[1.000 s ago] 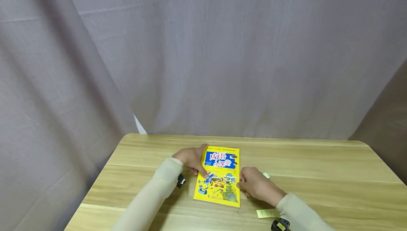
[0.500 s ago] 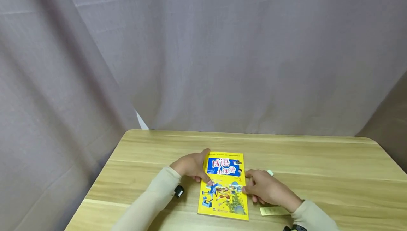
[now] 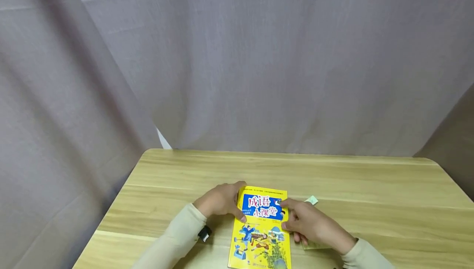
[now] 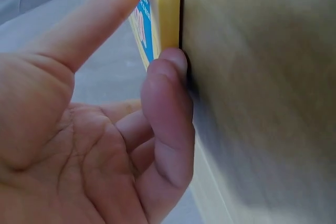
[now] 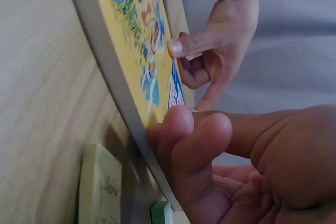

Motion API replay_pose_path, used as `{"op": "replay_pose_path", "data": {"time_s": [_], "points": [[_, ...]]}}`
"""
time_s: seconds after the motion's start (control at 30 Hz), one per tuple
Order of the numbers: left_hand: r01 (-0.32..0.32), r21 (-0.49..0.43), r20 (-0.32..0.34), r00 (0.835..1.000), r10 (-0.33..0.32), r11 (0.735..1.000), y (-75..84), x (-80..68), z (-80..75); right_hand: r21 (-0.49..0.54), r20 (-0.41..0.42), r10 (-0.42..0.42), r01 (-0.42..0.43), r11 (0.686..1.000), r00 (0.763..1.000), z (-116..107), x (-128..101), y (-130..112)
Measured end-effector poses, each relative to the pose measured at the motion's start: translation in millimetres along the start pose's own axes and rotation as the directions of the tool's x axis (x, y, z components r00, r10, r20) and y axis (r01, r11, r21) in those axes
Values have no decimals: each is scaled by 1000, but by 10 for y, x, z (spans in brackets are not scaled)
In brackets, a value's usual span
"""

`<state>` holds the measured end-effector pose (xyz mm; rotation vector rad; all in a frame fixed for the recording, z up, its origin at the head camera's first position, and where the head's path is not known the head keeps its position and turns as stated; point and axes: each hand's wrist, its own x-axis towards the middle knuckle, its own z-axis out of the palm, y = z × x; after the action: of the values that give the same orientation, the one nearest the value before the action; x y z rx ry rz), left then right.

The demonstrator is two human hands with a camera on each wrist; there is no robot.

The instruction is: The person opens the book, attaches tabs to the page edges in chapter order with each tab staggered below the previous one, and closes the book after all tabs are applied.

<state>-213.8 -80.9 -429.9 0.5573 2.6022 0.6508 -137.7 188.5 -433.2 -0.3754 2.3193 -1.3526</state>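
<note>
A yellow paperback book (image 3: 259, 236) with a blue title panel lies face up near the table's front. My left hand (image 3: 221, 200) grips its left edge, thumb on the cover. In the left wrist view, the curled fingertips (image 4: 173, 64) of that hand meet the book's edge low down, close to the table. Across from it, my right hand (image 3: 314, 223) holds the right edge beside the title panel, index finger reaching over the cover. The right wrist view has its bent fingers (image 5: 202, 145) against the book's edge.
Right of the book, a pale yellow paper pad (image 5: 100, 187) with handwriting lies partly under the right hand in the head view. A small pale green pad (image 3: 312, 200) sits beyond that hand. A grey curtain (image 3: 237, 63) hangs behind the wooden table (image 3: 177, 170).
The book has slid toward the front of the table, with both hands on its sides. My right hand has shifted up along the edge, its index finger now over the cover.
</note>
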Motion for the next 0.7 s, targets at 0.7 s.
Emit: {"op": "replay_pose_path", "data": {"time_s": [0.7], "points": [[54, 135, -13, 999, -53, 989, -1, -216, 38, -651, -256, -308, 72, 756, 916, -236, -6, 206]]}}
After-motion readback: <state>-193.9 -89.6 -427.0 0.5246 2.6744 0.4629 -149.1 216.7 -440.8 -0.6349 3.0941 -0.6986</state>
